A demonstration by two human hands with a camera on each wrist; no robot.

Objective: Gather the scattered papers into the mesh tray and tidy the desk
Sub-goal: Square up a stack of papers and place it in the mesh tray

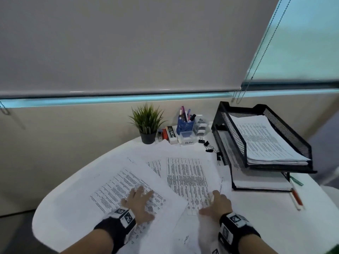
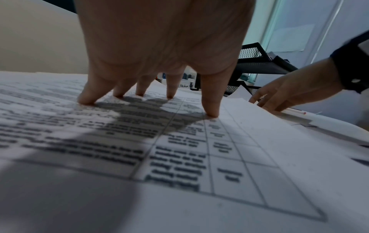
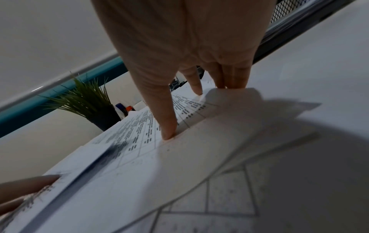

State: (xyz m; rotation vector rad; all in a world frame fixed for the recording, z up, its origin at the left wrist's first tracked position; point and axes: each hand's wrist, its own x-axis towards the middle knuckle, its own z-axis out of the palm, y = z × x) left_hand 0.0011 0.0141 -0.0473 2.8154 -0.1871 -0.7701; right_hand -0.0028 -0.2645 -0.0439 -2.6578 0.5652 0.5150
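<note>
Several printed sheets lie overlapping on the round white table point(image 1: 73, 195). My left hand point(image 1: 145, 200) is spread wide, and all its fingertips point(image 2: 209, 112) press down on the left sheet point(image 1: 119, 186). My right hand point(image 1: 212, 200) rests on the middle sheet point(image 1: 185, 176) with straight fingers. Its thumb point(image 3: 169, 132) presses on the print, and its other fingers reach past a raised paper edge point(image 3: 229, 93). The black two-tier mesh tray point(image 1: 233, 132) stands at the right, each tier holding a paper stack point(image 1: 262, 140).
At the back stand a potted plant point(image 1: 146, 125), a blue pen cup point(image 1: 185, 123) and small stationery boxes point(image 1: 171, 134). Black binder clips point(image 1: 209, 145) lie left of the tray. Pens point(image 1: 295, 195) lie in front of it. The table edge curves near on the left.
</note>
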